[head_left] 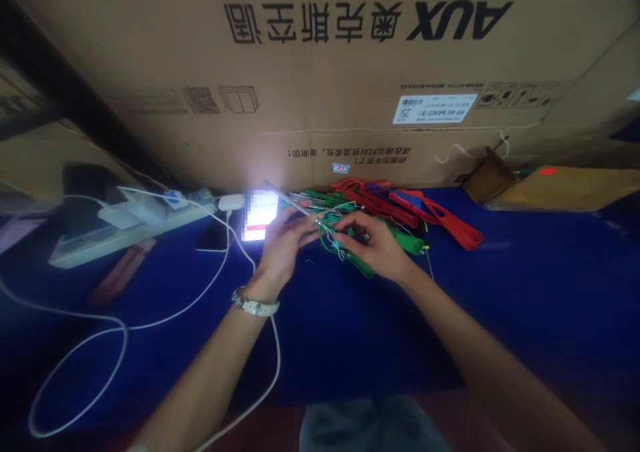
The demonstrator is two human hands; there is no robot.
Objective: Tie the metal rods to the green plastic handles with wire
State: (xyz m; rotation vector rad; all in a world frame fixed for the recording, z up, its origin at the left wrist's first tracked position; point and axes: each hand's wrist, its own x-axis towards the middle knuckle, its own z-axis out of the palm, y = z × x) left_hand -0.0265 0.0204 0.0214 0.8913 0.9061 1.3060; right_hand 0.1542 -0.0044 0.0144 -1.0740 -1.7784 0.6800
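Note:
My left hand (285, 245), with a white-strapped watch on its wrist, is closed around a green plastic piece with a thin metal rod (287, 197), which looks like a small toy fishing rod. The metal end points up and to the left, and a green loop (327, 239) hangs between my hands. White string (341, 249) tangles around that loop. My right hand (375, 245) has thumb and fingers pinched together at the string, though its fingertips are partly hidden. Just behind lie several similar green pieces (410, 242) and red pieces (455, 229), heaped on the blue tabletop (360, 332).
A large cardboard box (310, 119) stands upright along the back. To the left are a lit phone (260, 215), a white power strip (90, 249) and looping white cables (125, 352). At the right sits a yellowish packet (575, 189).

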